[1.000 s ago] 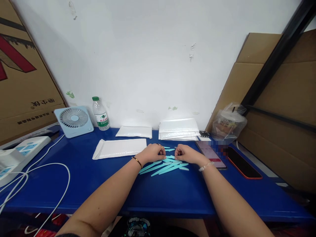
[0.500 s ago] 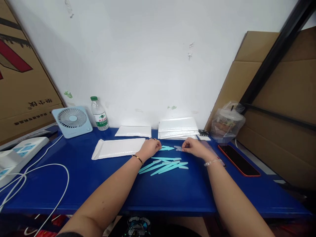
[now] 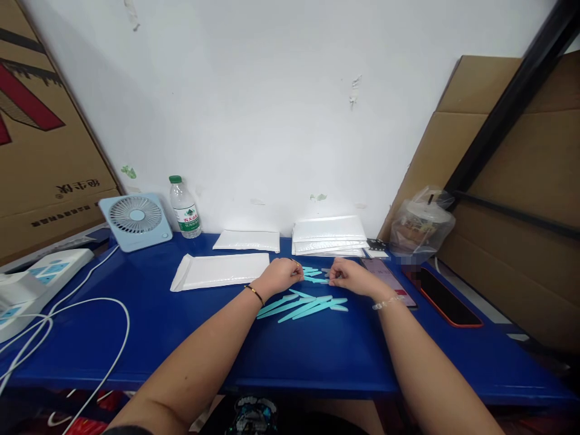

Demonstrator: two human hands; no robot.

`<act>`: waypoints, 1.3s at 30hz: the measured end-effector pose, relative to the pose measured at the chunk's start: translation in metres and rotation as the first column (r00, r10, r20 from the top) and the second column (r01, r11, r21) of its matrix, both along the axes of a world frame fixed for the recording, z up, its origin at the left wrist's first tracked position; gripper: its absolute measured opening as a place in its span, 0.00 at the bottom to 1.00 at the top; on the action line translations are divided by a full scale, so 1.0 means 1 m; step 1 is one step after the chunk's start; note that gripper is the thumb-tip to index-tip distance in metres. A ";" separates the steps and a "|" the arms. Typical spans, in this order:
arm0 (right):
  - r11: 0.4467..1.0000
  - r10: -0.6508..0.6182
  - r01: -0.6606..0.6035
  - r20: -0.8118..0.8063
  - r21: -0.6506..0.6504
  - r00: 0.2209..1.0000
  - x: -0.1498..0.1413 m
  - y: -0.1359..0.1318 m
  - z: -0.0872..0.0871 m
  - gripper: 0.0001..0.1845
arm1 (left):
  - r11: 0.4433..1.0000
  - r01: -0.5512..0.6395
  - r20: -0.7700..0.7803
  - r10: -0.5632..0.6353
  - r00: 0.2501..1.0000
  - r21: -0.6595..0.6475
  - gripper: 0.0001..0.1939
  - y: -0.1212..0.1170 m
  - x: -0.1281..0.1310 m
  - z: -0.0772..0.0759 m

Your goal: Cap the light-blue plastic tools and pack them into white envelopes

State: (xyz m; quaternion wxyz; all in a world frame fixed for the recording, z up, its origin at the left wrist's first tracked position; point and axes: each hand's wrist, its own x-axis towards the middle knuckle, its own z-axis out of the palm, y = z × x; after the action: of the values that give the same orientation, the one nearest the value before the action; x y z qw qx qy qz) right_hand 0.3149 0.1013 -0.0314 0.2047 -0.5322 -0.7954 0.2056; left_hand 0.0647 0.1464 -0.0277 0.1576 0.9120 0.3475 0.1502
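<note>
Left hand [image 3: 280, 275]: thumb and fingers were closed in a pinch on the left end of one turquoise stick [image 3: 315, 280]. Right hand [image 3: 351, 276]: was likewise pinched, on its right end. The stick lay crosswise between both hands, mid-table [image 3: 317, 356]. Other sticks [image 3: 311, 271]: were grouped just beyond. Loose pile [image 3: 310, 309]: sat on the near side. White envelope [image 3: 226, 272]: lay flat to the left. Envelope stack [image 3: 328, 229]: stood at the far side.

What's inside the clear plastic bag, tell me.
The clear plastic bag holds a cup with a pale lid and a dark straw. The bag's folds blur the cup's lower part, and the far side is hidden.
</note>
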 end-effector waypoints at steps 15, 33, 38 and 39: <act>0.963 0.200 -0.193 0.017 -0.186 0.980 -0.021 -0.015 0.015 0.12 | 1.000 0.001 0.132 0.002 0.991 -0.029 0.15 -0.005 -0.005 0.006; 0.987 -0.148 0.146 -0.029 -0.058 0.989 0.013 -0.002 0.008 0.06 | 0.992 -0.114 0.051 0.112 0.992 0.046 0.13 0.007 -0.006 0.000; 0.996 0.043 -0.036 -0.073 0.082 0.996 -0.031 -0.009 0.009 0.09 | 0.981 -0.190 0.141 0.184 0.973 0.031 0.17 0.005 -0.010 0.007; 0.993 0.093 -0.089 -0.049 0.077 0.994 -0.042 -0.011 0.008 0.10 | 0.983 -0.185 0.153 0.181 0.971 0.015 0.16 0.004 -0.011 0.008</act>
State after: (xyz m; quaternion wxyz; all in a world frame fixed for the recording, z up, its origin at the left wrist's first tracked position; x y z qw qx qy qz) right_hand 0.2732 0.0905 -0.0231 0.2357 -0.4817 -0.8204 0.1985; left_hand 0.0542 0.1505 -0.0197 0.1557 0.8642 0.4150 0.2380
